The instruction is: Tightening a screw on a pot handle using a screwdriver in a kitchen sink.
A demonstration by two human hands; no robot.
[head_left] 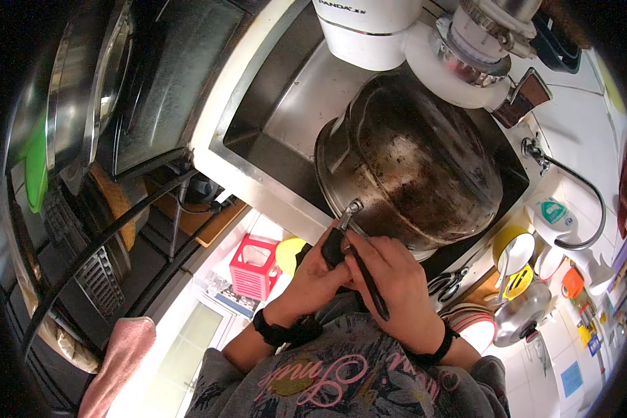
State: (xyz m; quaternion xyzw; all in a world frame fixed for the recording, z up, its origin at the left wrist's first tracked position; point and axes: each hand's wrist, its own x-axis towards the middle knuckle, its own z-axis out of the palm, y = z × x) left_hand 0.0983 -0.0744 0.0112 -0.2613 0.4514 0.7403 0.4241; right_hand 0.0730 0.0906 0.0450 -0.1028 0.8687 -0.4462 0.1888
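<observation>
A large steel pot (pixel 411 157), scorched brown on its outside, lies tilted in a steel sink (pixel 285 104). At the pot's near rim a metal handle bracket (pixel 352 209) sticks out. My left hand (pixel 313 275) grips the black handle (pixel 333 245) fixed to that bracket. My right hand (pixel 393 275) is closed around a thin black tool (pixel 369 282) whose tip points at the bracket. Both hands touch each other just in front of my chest.
A white appliance (pixel 369 28) and a faucet (pixel 571 188) stand behind the sink. Left of it is a dark stovetop (pixel 153 83). Cups, a yellow one (pixel 512 247), bowls and bottles crowd the right side. A red basket (pixel 252 265) and pink cloth (pixel 122 355) lie below.
</observation>
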